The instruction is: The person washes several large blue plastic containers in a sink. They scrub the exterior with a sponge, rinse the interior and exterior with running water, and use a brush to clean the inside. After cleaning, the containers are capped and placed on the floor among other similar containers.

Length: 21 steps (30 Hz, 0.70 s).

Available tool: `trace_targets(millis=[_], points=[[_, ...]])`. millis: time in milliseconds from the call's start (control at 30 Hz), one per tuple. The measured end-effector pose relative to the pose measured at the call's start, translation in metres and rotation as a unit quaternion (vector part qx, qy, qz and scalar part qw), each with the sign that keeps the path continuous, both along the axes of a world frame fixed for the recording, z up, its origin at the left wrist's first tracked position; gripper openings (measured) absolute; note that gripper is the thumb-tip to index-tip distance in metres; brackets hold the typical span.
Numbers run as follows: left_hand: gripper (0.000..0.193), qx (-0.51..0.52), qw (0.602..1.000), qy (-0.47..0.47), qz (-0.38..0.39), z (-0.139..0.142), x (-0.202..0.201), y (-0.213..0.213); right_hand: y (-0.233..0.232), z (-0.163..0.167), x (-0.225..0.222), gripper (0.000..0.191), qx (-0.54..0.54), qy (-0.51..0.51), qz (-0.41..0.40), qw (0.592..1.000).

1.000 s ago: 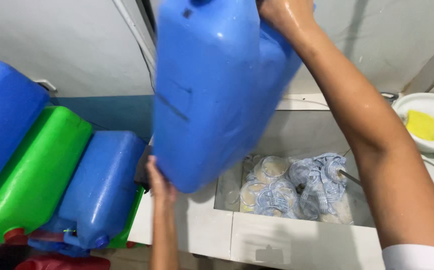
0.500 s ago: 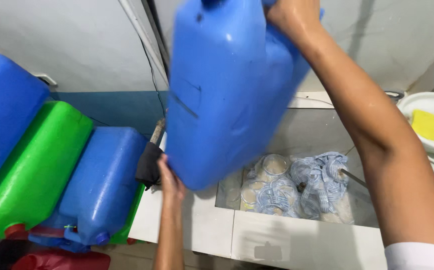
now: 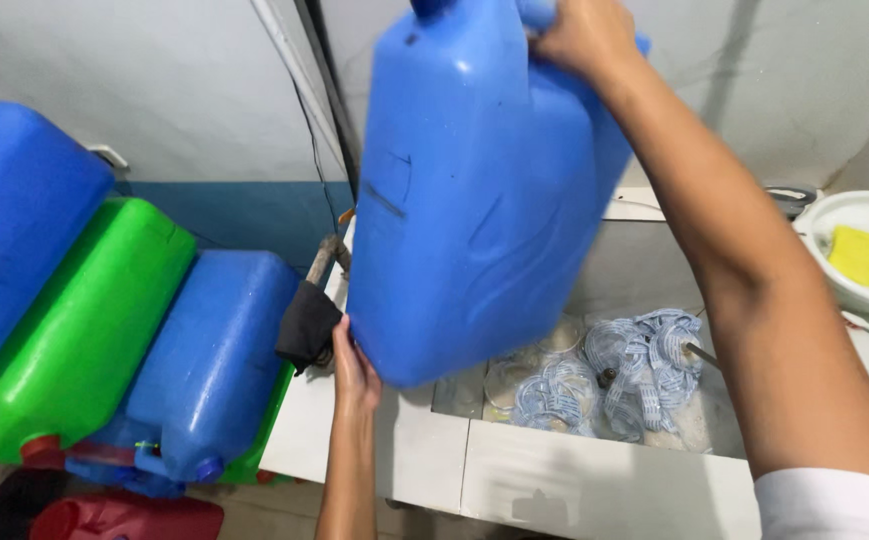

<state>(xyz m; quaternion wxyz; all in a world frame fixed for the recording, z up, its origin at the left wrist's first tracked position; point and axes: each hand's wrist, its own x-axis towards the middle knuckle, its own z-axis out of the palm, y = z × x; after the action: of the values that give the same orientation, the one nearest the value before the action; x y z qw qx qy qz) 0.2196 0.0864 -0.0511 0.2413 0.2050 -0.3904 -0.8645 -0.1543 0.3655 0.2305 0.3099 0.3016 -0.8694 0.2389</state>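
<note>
A big blue plastic jerrycan (image 3: 484, 190) is held up in the air over a white tiled basin (image 3: 594, 480). My right hand (image 3: 579, 35) grips its handle at the top. My left hand (image 3: 354, 370) presses against the can's lower left corner from below. In the basin lie blue-and-white patterned cloths (image 3: 604, 385) in water. A dark cloth-wrapped tap (image 3: 309, 325) sticks out just left of my left hand.
To the left, several jerrycans lie on their sides: a blue one (image 3: 14, 230), a green one (image 3: 79, 325) and another blue one (image 3: 214, 360). A red container (image 3: 124, 518) sits below them. A white bowl with a yellow sponge (image 3: 859, 255) stands at the right.
The jerrycan has risen and shifted right, turning more upright. My left hand has followed its lower corner, and more of the basin's cloths show.
</note>
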Motion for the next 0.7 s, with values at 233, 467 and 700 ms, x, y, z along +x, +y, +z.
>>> trace_targets(millis=[233,467,700], points=[[0.059,-0.227,0.974,0.025,0.002,0.132,-0.009,0.016,0.154,-0.134,-0.008,0.033,-0.186,-0.272,-0.047,0.943],[0.069,-0.569,0.799,0.173,-0.089,0.223,-0.085,0.167,0.203,-0.285,0.097,0.033,-0.533,-0.387,0.049,0.751],[0.065,-0.737,0.63,0.212,-0.124,0.255,-0.128,0.294,0.171,-0.323,0.154,0.038,-0.599,-0.418,0.073,0.679]])
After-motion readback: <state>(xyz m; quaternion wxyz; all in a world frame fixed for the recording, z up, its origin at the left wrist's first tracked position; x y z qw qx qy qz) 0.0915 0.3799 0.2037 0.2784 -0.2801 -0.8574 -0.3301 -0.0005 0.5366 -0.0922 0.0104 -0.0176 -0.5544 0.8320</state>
